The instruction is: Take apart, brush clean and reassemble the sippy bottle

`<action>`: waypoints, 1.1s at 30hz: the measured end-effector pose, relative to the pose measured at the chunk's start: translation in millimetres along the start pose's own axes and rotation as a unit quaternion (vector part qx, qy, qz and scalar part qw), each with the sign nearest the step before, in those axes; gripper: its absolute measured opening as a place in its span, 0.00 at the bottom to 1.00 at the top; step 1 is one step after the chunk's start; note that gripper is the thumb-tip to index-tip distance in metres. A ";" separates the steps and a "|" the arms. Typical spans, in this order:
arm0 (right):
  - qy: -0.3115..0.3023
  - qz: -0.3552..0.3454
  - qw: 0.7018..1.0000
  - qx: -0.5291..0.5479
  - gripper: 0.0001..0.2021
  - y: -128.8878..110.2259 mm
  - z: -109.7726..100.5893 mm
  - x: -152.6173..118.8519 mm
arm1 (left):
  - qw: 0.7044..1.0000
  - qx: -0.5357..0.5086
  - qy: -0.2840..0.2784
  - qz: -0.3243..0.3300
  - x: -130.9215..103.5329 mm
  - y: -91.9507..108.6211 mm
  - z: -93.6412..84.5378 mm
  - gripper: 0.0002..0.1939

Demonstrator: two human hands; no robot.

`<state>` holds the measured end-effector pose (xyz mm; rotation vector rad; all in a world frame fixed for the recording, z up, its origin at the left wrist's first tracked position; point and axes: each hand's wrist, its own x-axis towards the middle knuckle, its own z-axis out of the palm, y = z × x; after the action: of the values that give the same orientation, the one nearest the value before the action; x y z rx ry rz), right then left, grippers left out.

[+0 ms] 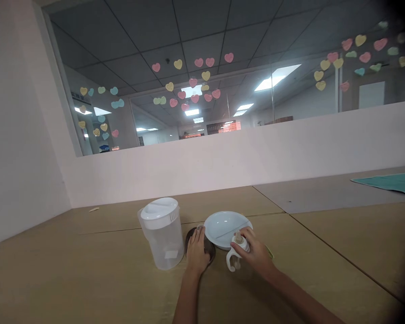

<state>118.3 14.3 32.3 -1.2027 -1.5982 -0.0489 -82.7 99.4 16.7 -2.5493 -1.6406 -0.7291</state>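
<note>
**White collar in one hand, dark disc under the other**

Clear plastic seems to make up the body of the bottle (245, 245), a small vessel with a soft-looking teat (238, 237) and a curved white handle (230, 260). It is just in front of the bowl (222, 221), at the bowl's right side. From where I stand, the person's right hand (256, 253) is closed about its top, thumb and fingers around the collar. The left hand (196, 255) lies over a dark round piece (210, 254), fingers near a clear knob (200, 227); whether they grip or merely rest, I cannot tell. The two hands are apart.

I would guess the bottle is light and fairly stiff, with only the teat giving under a squeeze. Smooth walls could slip if wet, so the collar or the handle looks the surer hold. The dark piece, perhaps a lid, may be heavier and breakable if glass; the knob seems the place to take it. The pale bowl looks rigid, best held by its rim.

Fingers hide much of the collar and knob, and the bottle's lower body fades against the tabletop (104, 279). Any contents are too faint to judge. Behind the right wrist, a yellow-green loop (271, 253) is partly covered. To the left, the pitcher (165, 246) has cloudy walls; far right, the teal cloth (393, 182) runs out of view.
</note>
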 end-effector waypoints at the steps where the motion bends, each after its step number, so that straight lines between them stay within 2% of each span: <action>1: 0.000 -0.001 1.000 -0.001 0.10 -0.8 -0.6 0.2 | 1.000 0.002 -0.002 -0.002 -0.2 0.8 -0.8 0.42; 9: -0.006 -0.002 1.000 -0.010 0.11 -1.5 -1.5 -0.5 | 1.000 0.003 0.017 -0.016 -3.7 4.8 -2.3 0.40; 15: -0.012 -0.001 1.000 -0.011 0.10 -3.0 -2.4 -0.1 | 0.998 0.010 0.060 -0.008 -4.4 4.2 0.0 0.37; 20: -0.012 -0.002 1.000 -0.004 0.10 -1.2 -1.7 -1.3 | 0.999 0.014 0.039 -0.008 -5.1 6.0 -0.8 0.38; 27: -0.017 -0.003 1.000 0.002 0.10 0.3 -1.1 -1.3 | 0.991 0.043 0.119 -0.046 -8.6 11.4 -6.0 0.26; 33: -0.022 -0.005 1.000 0.001 0.11 2.6 -0.2 -3.2 | 0.980 -0.025 0.157 -0.116 -6.2 15.0 -9.3 0.11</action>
<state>119.9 13.4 28.7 -1.2016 -1.6424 -0.0269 -75.2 85.0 25.9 -2.1492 -1.8404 -1.1363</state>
